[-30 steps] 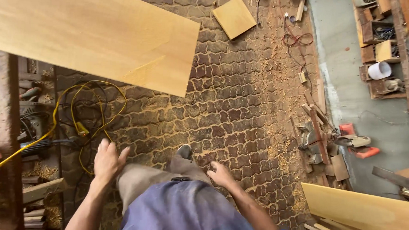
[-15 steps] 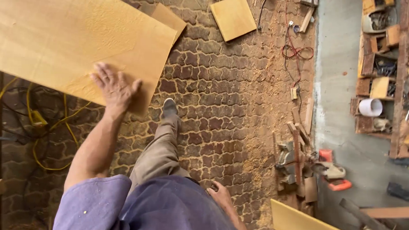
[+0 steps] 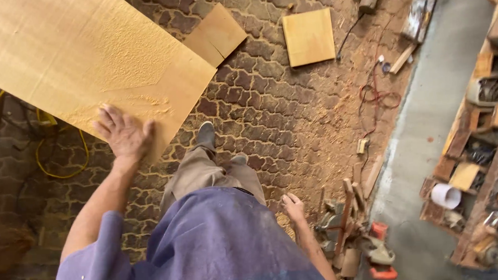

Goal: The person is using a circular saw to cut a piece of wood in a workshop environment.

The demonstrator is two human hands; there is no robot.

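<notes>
A large light plywood sheet [image 3: 86, 57] dusted with sawdust fills the upper left, raised above the paved floor. My left hand [image 3: 124, 133] lies flat on its near corner, fingers spread. Down by my hip, my right hand [image 3: 292, 206] hangs loosely curled and holds nothing. My legs in khaki trousers stand below the sheet's corner.
Two small square wood offcuts [image 3: 308, 36] [image 3: 218, 35] lie on the sawdust-covered paving ahead. A yellow cable [image 3: 62, 163] loops at left. Power tools and scrap wood [image 3: 357, 241] sit at right, by a concrete strip [image 3: 426, 150] and cluttered shelves [image 3: 481, 148].
My left hand went from hanging in the air to resting flat on the sheet's near corner. I have stepped forward, and the view shifted toward the offcuts.
</notes>
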